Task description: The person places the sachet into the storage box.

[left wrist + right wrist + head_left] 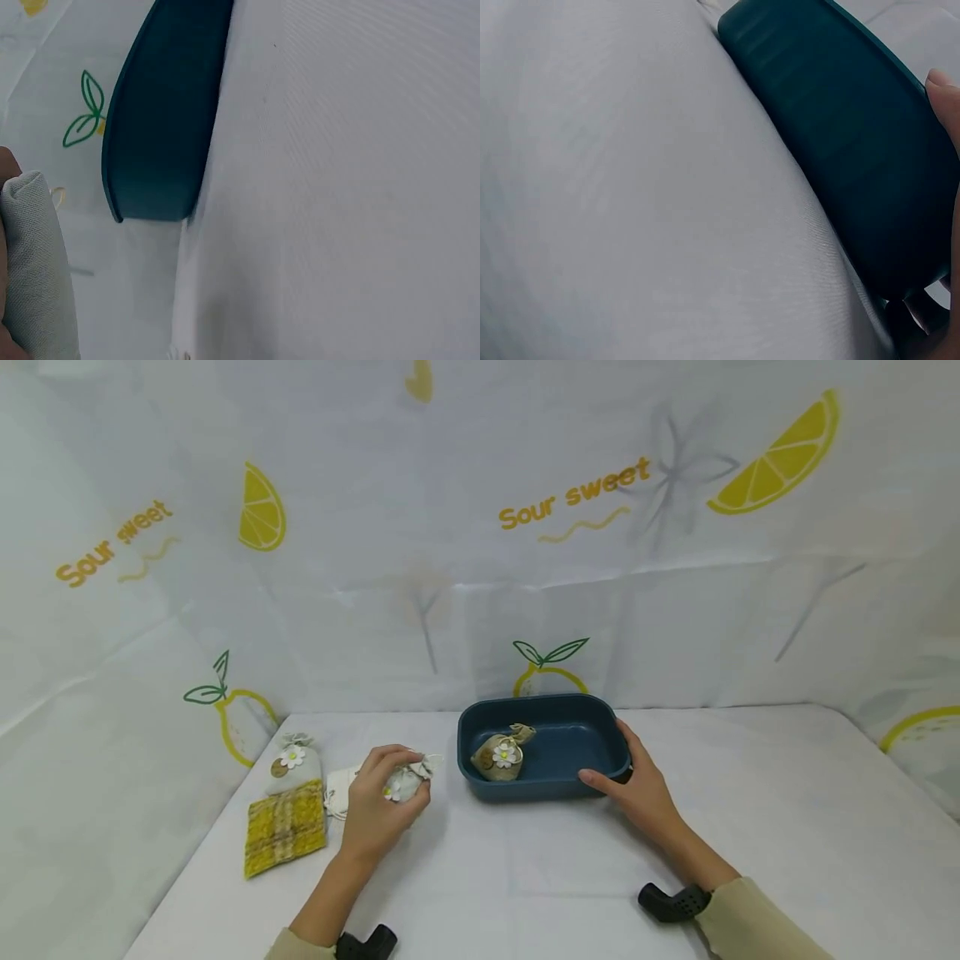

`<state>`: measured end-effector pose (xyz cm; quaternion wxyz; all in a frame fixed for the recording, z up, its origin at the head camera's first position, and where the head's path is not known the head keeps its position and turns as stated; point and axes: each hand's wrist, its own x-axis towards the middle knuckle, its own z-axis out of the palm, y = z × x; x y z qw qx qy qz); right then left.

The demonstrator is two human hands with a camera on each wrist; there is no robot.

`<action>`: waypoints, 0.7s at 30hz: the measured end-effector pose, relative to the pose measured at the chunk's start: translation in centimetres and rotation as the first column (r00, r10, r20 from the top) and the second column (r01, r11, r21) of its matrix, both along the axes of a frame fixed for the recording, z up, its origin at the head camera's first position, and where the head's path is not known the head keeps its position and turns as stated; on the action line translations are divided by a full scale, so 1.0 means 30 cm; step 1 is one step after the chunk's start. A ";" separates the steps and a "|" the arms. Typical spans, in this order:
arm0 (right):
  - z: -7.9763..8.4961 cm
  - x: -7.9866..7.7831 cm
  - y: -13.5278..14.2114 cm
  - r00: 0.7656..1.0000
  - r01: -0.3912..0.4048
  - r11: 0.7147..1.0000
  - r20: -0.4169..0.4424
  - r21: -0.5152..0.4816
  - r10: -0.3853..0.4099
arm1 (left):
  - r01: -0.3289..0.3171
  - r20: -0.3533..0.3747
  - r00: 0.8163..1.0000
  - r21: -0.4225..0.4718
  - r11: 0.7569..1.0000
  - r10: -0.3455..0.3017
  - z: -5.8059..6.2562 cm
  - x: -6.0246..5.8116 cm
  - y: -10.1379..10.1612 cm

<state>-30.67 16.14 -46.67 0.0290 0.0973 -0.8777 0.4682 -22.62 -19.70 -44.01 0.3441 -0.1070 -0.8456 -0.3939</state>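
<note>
The head view alone shows one tan pouch (489, 753) in one blue tray (577, 747), three pouches (285, 831) on the table (510, 868) at left. Left wrist: one pale pouch (36, 262), pinched by the left hand (377, 806) near the tray; right wrist: the right hand (643, 793) gripping the tray's end.

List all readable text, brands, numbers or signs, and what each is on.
"Sour sweet": orange print, left part of the white backdrop.
"Sour sweet": orange print again, same backdrop, right of centre.
None readable on the blue tray or the pouch in the left hand; any marks on the round brown patch are too small to read.
</note>
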 end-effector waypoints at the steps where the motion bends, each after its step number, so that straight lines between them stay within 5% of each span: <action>1: -0.002 0.000 0.001 1.000 0.001 1.000 -0.001 -0.003 -0.001 | 0.021 -0.001 1.000 0.009 1.000 -0.021 0.005 -0.011 0.019; 13: -0.001 0.002 -0.007 1.000 0.019 1.000 0.009 -0.015 -0.019 | 0.201 -0.105 0.974 -0.018 0.979 -0.202 0.061 -0.129 0.239; 21: -0.017 0.005 -0.009 0.999 0.038 0.999 0.012 -0.025 -0.038 | 0.246 -0.078 0.966 0.003 0.969 -0.245 0.085 -0.184 0.358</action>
